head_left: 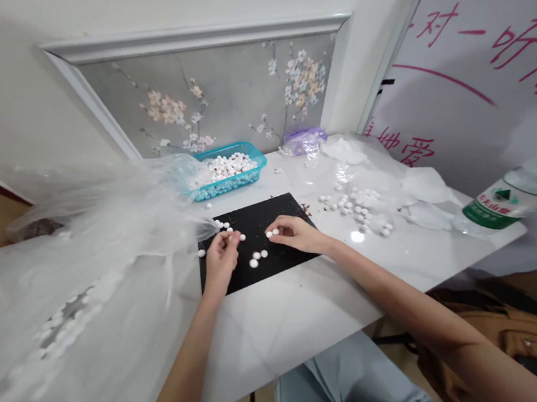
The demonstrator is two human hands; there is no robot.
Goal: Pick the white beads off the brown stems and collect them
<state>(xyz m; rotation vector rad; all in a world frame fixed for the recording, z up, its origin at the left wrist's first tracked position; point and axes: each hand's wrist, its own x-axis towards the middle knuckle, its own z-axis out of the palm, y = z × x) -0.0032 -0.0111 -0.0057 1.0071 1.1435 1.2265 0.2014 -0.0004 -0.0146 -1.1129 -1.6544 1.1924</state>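
My left hand (223, 253) is over the left part of a black mat (274, 208), fingers pinched together, with a small white round piece (242, 237) at the fingertips. Across from it, my right hand (293, 231) pinches small white round pieces (272, 232) between thumb and fingers. A few loose white pieces (254, 263) lie on the mat below and between the hands. More white pieces (223, 225) rest just beyond my left hand, near the mat's edge. Whether these pieces are beads or caps is too small to tell.
A teal basket (264, 160) full of white pieces stands behind the mat. Clear plastic bags (113, 275) heap up on the left. Scattered white pieces (360, 207), a purple item (307, 138) and a large water bottle (494, 206) are at right on the white table (280, 315).
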